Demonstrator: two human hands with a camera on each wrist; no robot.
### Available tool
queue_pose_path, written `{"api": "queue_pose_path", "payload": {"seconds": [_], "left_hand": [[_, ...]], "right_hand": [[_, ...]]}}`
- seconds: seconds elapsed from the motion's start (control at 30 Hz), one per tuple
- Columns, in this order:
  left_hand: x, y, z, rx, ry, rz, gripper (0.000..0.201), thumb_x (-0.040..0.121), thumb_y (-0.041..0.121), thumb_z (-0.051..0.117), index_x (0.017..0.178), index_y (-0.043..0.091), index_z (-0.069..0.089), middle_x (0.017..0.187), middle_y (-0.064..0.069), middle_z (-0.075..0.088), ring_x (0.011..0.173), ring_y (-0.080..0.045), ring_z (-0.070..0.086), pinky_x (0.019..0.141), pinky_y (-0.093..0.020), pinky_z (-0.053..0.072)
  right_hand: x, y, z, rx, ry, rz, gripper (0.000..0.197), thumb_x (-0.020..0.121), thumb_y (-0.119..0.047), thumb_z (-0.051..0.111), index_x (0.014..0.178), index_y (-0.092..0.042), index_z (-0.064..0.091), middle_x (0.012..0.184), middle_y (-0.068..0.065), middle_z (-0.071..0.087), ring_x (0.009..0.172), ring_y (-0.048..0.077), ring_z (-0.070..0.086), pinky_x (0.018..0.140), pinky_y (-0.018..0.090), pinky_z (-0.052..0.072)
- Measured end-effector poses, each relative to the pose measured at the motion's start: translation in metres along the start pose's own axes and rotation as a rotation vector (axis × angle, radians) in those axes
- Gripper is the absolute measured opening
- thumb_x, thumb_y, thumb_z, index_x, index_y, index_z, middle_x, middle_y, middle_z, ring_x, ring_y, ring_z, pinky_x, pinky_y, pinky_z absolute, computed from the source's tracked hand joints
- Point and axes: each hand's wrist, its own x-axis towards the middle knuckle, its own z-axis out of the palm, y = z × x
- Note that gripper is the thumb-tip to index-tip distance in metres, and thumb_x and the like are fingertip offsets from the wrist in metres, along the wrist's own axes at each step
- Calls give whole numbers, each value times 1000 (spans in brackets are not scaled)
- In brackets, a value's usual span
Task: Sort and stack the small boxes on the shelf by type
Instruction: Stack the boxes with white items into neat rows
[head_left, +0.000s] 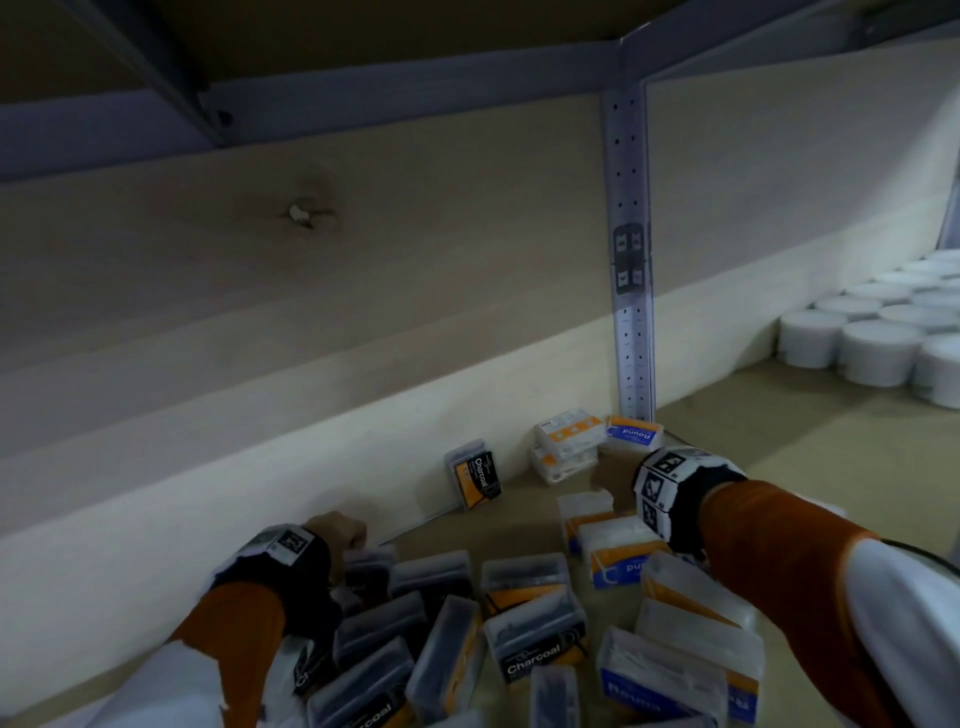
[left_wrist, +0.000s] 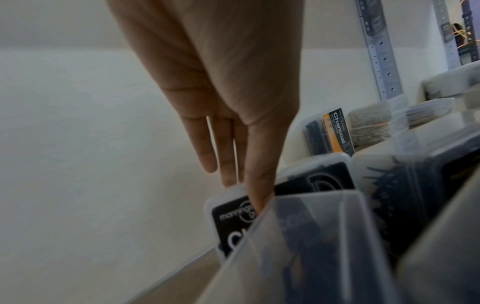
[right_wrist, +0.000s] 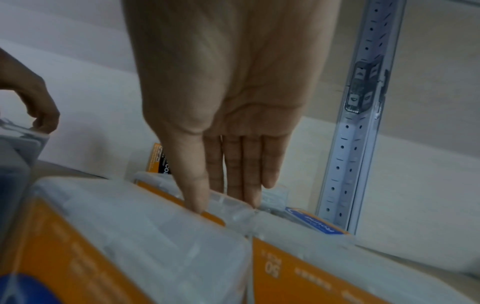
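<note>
Several clear boxes lie jumbled on the shelf board (head_left: 737, 436): black Charcoal boxes (head_left: 535, 639) on the left, white-and-orange Round boxes (head_left: 660, 680) on the right. My left hand (head_left: 340, 535) (left_wrist: 246, 185) pinches the top edge of one Charcoal box (head_left: 371, 564) (left_wrist: 324, 181), thumb on its label and fingers behind it. My right hand (head_left: 610, 478) (right_wrist: 226, 191) pinches a white-and-orange box (head_left: 584, 506) (right_wrist: 233, 214) the same way. One Charcoal box (head_left: 474, 480) (left_wrist: 328, 133) stands upright against the back wall. To its right is a short white-and-orange stack (head_left: 566, 447) and a lone Round box (head_left: 634, 430) (right_wrist: 317, 223).
A perforated metal upright (head_left: 631, 312) (right_wrist: 348, 164) rises at the back just behind the Round box. Rows of white round tubs (head_left: 878, 353) fill the far right of the shelf. Another shelf board (head_left: 363, 31) hangs low overhead.
</note>
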Motion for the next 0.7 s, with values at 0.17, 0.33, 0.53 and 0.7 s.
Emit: {"api": "queue_pose_path", "payload": {"seconds": [0.17, 0.33, 0.53, 0.7], "left_hand": [[-10, -1, 1, -37, 45, 5, 60, 93, 15, 55, 146, 11, 26, 152, -10, 30, 139, -21, 32, 112, -28, 28], [-31, 8, -5, -121, 164, 23, 53, 97, 12, 42, 147, 20, 27, 156, -2, 22, 143, -16, 25, 112, -25, 23], [-78, 43, -16, -184, 220, 91, 42, 99, 19, 41, 140, 15, 41, 149, -3, 37, 133, -17, 41, 102, -24, 33], [-126, 79, -7, -252, 206, 103, 36, 99, 20, 40, 131, 7, 49, 137, -10, 49, 116, -17, 51, 83, -23, 33]], "right_hand": [[-25, -6, -14, 115, -13, 21, 49, 96, -24, 49, 140, -4, 42, 144, 15, 42, 132, 30, 42, 109, 38, 37], [-69, -8, -25, 237, 69, 9, 54, 98, -26, 44, 148, -14, 27, 155, 7, 25, 142, 25, 26, 117, 36, 25], [-121, -11, -21, 357, 154, -63, 51, 96, -25, 48, 144, -17, 34, 152, 2, 32, 137, 19, 35, 110, 27, 30], [-161, -13, -8, 446, 141, -70, 52, 95, -31, 51, 144, -21, 35, 148, -2, 39, 130, 16, 44, 104, 25, 36]]}}
